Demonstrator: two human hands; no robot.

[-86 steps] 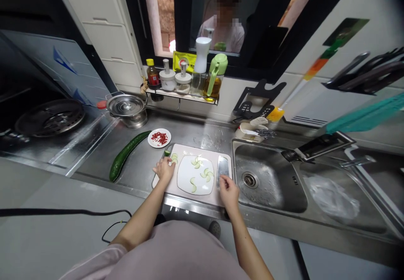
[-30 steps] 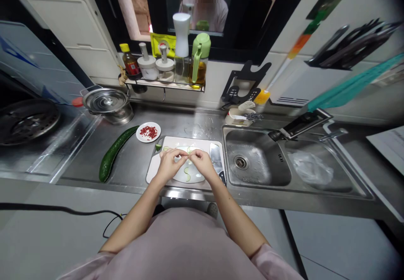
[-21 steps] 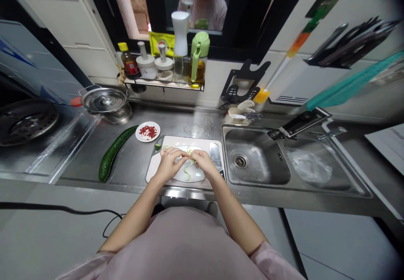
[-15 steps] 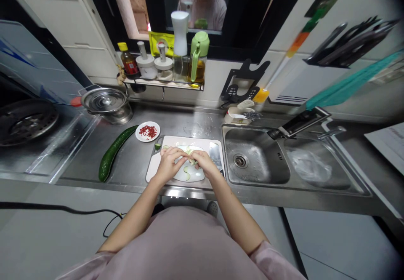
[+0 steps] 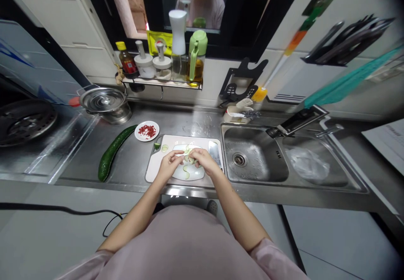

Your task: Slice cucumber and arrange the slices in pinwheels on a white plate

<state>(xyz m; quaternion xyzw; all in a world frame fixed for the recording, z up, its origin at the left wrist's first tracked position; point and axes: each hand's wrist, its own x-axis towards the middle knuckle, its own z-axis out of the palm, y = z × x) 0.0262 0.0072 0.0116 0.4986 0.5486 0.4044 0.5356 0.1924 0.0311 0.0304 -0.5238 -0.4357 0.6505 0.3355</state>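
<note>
Thin pale-green cucumber slices (image 5: 186, 174) lie on a white plate (image 5: 179, 174) that rests on the cutting board (image 5: 153, 171). Above the plate's right half, my right hand (image 5: 205, 162) is closed around a few cucumber slices at its fingertips. My left hand (image 5: 170, 164) hovers over the left half, thumb and index finger apart, and nothing shows between them. A cucumber end (image 5: 157, 145) and a loose slice (image 5: 164, 148) sit at the board's upper left. A broad knife blade (image 5: 215, 151) lies along its right side.
A long green cucumber (image 5: 110, 158) and a small dish (image 5: 147, 137) of chopped red bits lie left of the board. A steel pot (image 5: 116, 113) stands behind. To the right is a sink (image 5: 259, 172) with a tap (image 5: 293, 124). Above hangs a seasoning rack (image 5: 176, 84).
My left hand has drawn slightly away from my right, and its fingers have parted. The loose slice at the board's upper left is now uncovered. The view has shifted slightly.
</note>
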